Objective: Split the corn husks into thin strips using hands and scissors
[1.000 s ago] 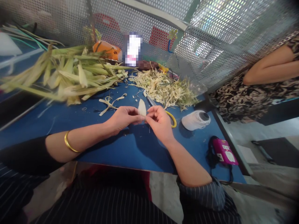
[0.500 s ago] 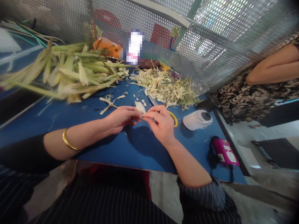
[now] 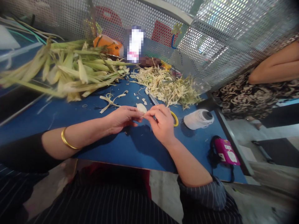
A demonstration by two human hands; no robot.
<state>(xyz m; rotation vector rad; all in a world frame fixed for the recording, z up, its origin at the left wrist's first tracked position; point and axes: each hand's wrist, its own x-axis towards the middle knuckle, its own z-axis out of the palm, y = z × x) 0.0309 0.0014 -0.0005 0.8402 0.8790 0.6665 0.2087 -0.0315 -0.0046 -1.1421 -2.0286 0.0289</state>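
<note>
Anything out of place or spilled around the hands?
Slightly: a stray split strip lies beyond the left hand, with small pale scraps scattered nearby on the blue table, apart from the shredded heap. Nothing else stands out.

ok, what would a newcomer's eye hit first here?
Probably the bright white pixelated patch at the back middle, then the big heap of greenish husks at picture left. In the centre, the left hand and right hand meet at a small pale piece. The magenta box pops at the right.
</note>
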